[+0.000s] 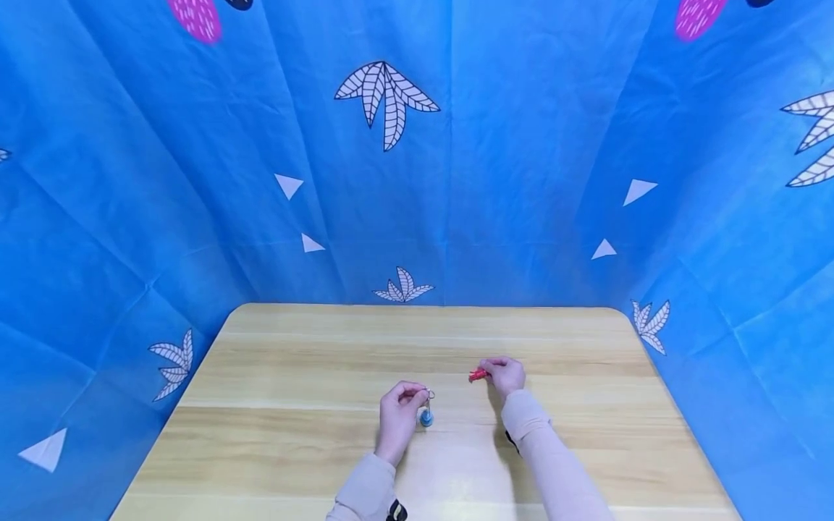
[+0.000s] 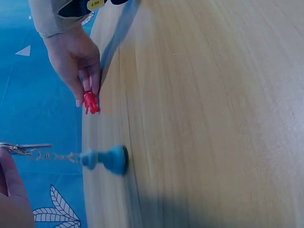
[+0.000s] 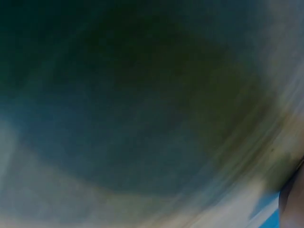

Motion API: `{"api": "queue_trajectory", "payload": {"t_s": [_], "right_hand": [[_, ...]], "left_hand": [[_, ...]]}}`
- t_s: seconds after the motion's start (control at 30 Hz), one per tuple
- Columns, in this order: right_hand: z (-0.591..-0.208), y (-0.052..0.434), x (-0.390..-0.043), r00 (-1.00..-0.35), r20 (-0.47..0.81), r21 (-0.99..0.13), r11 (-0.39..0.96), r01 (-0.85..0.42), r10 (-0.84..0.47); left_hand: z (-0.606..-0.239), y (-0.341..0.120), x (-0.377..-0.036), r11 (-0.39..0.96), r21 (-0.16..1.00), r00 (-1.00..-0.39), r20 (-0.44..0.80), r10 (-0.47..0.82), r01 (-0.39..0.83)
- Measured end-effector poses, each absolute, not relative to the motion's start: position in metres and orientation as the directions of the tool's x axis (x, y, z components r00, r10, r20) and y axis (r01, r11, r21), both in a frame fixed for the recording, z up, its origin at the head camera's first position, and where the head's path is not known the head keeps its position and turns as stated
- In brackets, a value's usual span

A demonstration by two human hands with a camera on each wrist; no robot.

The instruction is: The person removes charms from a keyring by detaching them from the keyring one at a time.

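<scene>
Two small items were in hand when I logged this moment, one per hand.

Item one: a key ring (image 2: 21, 148), pinched between the curled fingers (image 1: 412, 391) of my left hand (image 1: 397, 416). A short chain ran from it to a blue pawn-shaped charm (image 2: 108, 159). In the left wrist view the charm's base met the counter (image 1: 313, 434); I judged the ring was held high so that the chain stayed taut and the charm stood upright.

Item two: a small red figure (image 2: 90, 102), pinched at the fingertips of my right hand (image 1: 504, 375), the fingers narrow around it. It poked out toward the left hand, close above the wood; whether it touched the counter I could not tell. The fingertip hold suited so small a piece and left most of it showing.

Position: both items sat near the middle of the counter, near each other but apart, the red figure a little farther from me than the blue charm.

Surroundings: beige sleeves (image 1: 541, 434) on both arms; a light wooden counter; a blue cloth backdrop (image 1: 521, 145) with white leaves and triangles on three sides.

Right wrist view: blurred and dark, nothing usable.
</scene>
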State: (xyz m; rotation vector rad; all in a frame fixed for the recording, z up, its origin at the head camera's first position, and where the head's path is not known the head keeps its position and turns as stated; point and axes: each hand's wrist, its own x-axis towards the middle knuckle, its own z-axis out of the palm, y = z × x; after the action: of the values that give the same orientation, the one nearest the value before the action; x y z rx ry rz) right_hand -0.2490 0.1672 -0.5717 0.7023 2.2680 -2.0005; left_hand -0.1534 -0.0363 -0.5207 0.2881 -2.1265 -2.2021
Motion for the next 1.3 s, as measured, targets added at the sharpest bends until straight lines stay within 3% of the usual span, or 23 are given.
{"api": "queue_trajectory", "payload": {"t_s": [0.27, 0.5, 0.77, 1.3], "right_hand": [[-0.573, 0.171, -0.25, -0.955, -0.209, -0.927, 0.269, 0.262, 0.209], [-0.573, 0.175, -0.25, -0.977, -0.205, -0.932, 0.293, 0.213, 0.058], [-0.578, 0.177, -0.25, -0.99, -0.127, -0.879, 0.457, 0.137, 0.053], [-0.578, 0.18, -0.247, -0.992, -0.122, -0.867, 0.485, 0.116, 0.019]], "left_hand": [[-0.516, -0.036, -0.151, -0.06, 0.993, -0.98, -0.114, -0.165, -0.106], [-0.523, -0.038, -0.154, -0.053, 0.994, -0.98, -0.105, -0.167, -0.097], [-0.521, -0.039, -0.154, -0.048, 0.991, -0.979, -0.133, -0.155, -0.127], [-0.523, -0.035, -0.155, -0.055, 0.992, -0.981, -0.119, -0.156, -0.112]]}}
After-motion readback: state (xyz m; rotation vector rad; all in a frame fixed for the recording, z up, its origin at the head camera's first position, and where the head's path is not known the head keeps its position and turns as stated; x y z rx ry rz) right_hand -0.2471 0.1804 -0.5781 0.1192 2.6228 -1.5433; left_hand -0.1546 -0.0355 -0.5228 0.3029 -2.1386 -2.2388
